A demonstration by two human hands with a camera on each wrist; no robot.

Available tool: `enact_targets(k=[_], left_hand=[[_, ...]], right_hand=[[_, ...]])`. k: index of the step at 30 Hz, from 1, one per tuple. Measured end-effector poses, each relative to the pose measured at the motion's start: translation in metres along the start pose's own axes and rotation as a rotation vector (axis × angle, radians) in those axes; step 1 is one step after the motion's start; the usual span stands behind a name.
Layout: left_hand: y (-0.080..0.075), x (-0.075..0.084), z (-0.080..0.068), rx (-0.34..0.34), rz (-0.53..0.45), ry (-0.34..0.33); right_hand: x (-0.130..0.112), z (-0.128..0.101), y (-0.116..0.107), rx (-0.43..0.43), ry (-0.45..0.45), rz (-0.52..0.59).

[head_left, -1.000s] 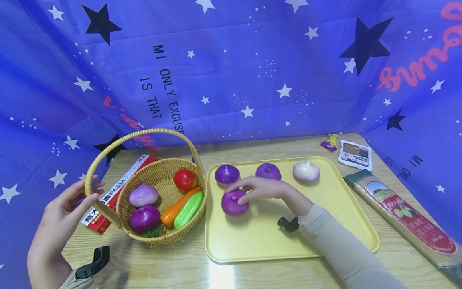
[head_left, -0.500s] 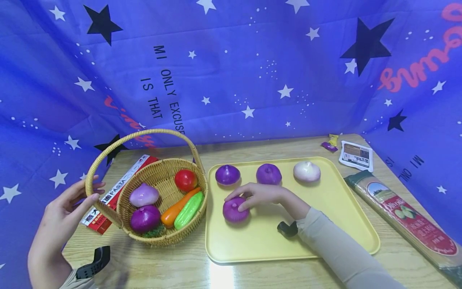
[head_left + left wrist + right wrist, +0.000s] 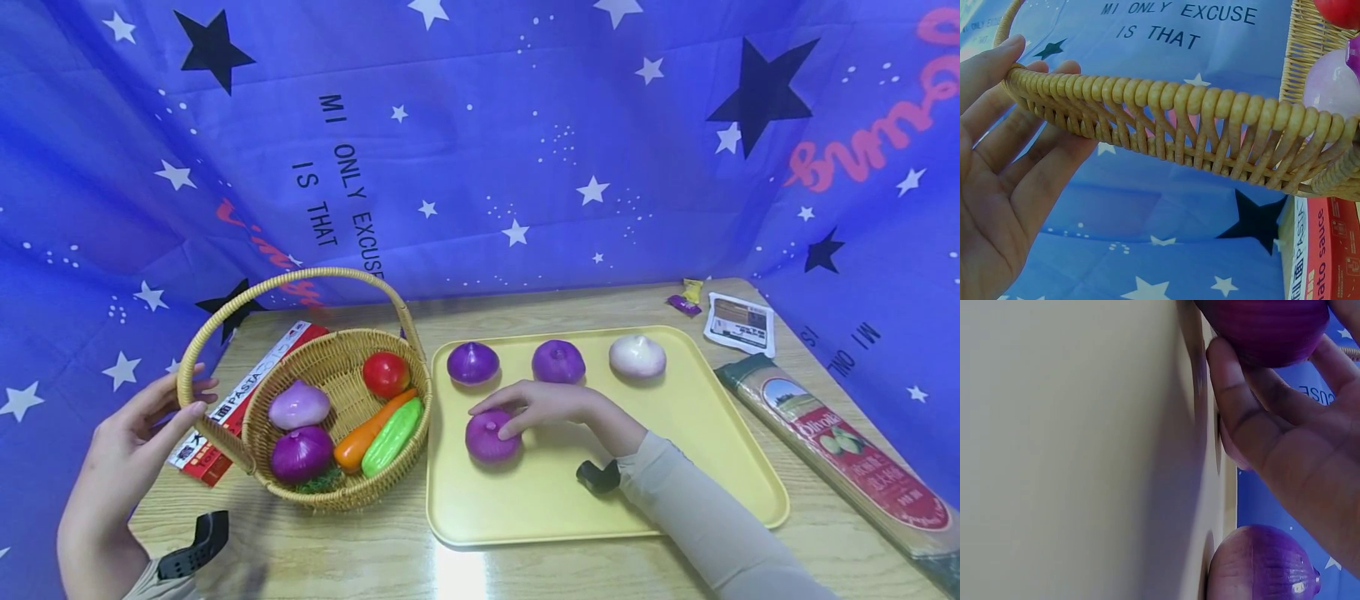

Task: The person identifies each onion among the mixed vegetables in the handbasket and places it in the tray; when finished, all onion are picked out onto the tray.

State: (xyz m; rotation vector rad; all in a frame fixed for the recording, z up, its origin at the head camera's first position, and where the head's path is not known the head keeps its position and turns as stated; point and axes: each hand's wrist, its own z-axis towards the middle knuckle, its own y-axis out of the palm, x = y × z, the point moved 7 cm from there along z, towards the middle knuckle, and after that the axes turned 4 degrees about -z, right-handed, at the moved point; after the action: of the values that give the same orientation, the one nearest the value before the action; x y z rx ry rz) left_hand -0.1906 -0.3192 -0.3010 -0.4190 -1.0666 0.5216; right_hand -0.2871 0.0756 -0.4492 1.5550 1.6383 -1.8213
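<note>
The R hand (image 3: 542, 404) is resting on top of a purple onion (image 3: 491, 438), w/ thumb and fingers loosely curled over its crown; in the R wrist view the thumb (image 3: 1235, 406) is pressing against the onion's side, so the hand is lightly gripping it. That onion is sitting on the yellow tray (image 3: 675, 450), in the tray's near-left part, not far from the tray's left rim.

Three more onions are lining up along the tray's far edge: a purple one (image 3: 472, 363) at far left, a darker purple one (image 3: 558, 361) in the middle, just behind the R hand, and a pale pink-white one (image 3: 637, 356) toward far right.

The L hand (image 3: 135, 437) is reaching to the wicker basket (image 3: 330, 350), which is standing just left of the tray, nearly touching its rim. Fingers are straight and slightly spread, palm open, w/ fingertips (image 3: 1016, 53) touching the basket's woven handle (image 3: 1166, 119); not curled around it.

Inside the basket, left of the tray: a pale lilac onion (image 3: 298, 405), a dark purple onion (image 3: 300, 454), a red tomato (image 3: 386, 374), an orange carrot (image 3: 363, 433) and a green cucumber (image 3: 393, 436) lying side by side.

A red pasta box (image 3: 225, 408) is lying under/behind the basket, further left of the tray. Right of the tray, a long spaghetti pack (image 3: 847, 454) is lying on the wooden table (image 3: 315, 550); a small packet (image 3: 738, 322) is sitting beyond the tray's far-right corner.
</note>
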Motion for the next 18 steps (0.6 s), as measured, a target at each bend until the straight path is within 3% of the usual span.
enact_targets(k=[18], left_hand=[[0.0, 0.001, 0.0, 0.0, -0.008, 0.002]], right_hand=[[0.0, -0.011, -0.015, 0.013, 0.064, 0.049]])
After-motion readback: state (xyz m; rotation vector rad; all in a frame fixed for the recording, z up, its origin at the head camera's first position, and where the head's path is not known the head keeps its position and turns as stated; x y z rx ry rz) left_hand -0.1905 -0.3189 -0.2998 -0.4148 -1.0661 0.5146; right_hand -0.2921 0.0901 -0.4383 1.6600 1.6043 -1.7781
